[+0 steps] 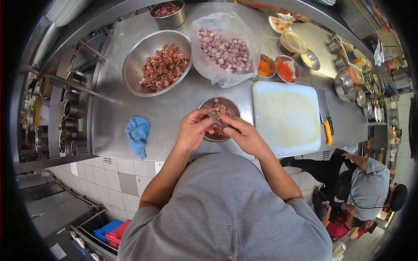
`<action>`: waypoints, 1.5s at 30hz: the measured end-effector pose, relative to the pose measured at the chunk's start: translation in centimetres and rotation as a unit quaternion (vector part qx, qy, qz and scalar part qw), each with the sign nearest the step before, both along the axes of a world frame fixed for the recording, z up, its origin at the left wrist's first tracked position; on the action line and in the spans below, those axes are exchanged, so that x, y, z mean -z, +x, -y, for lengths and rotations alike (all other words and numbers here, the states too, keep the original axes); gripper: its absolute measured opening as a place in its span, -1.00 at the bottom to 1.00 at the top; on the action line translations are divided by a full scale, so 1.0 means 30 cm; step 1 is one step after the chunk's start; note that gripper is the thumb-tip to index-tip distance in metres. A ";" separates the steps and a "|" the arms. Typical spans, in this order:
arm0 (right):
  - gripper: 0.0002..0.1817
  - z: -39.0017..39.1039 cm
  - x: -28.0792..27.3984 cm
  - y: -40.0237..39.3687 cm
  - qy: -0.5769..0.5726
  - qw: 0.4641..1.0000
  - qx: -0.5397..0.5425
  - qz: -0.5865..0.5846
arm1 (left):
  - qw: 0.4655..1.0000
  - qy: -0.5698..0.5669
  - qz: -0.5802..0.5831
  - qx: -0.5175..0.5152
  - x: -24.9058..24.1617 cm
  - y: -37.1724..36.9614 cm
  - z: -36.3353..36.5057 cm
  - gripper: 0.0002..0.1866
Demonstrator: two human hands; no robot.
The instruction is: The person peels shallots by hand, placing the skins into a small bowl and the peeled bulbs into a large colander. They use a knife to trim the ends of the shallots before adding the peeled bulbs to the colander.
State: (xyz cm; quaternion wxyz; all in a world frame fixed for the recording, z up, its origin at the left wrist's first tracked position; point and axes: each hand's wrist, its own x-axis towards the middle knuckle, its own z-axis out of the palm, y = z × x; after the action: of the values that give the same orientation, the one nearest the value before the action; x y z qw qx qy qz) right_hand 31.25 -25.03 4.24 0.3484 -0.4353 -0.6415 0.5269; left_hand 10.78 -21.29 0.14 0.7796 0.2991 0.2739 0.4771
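Both hands are raised over a small metal bowl (236,107) that holds reddish peelings. My left hand (194,128) is closed, its fingers pinching something too small to make out. In my right hand (242,132) is a small knife (216,118), its blade pointing up and left between the two hands. Beyond them, a clear plastic bag (224,78) holds many peeled purple shallots (225,53). A large steel bowl (130,65) at the upper left contains a heap of brownish-red shallots or skins (163,67).
A blue cloth (137,133) lies left. To the right are a white cutting board (286,117) and knives, one with a yellow handle (328,132). Small bowls with orange pieces (264,68) and red strips (285,70) stand behind. Other people (368,185) are at the lower right.
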 end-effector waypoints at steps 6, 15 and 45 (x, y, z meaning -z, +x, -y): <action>-0.49 -0.010 -0.020 -0.015 -0.156 0.981 0.089 -0.077 | 1.000 -0.004 -0.019 0.022 -0.019 0.012 -0.002 -0.71; -0.44 0.004 -0.005 -0.017 -0.074 0.995 0.013 -0.062 | 0.997 -0.046 0.054 -0.006 0.017 0.004 -0.007 -0.77; -0.48 -0.014 0.002 -0.014 -0.022 1.000 0.004 0.002 | 0.999 -0.004 -0.036 -0.014 -0.012 -0.012 -0.010 -0.81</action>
State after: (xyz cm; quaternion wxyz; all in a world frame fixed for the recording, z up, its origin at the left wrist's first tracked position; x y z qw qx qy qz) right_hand 30.84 -24.61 4.19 0.3398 -0.4467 -0.6281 0.5390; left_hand 10.41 -21.00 0.50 0.7636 0.3090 0.3076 0.4762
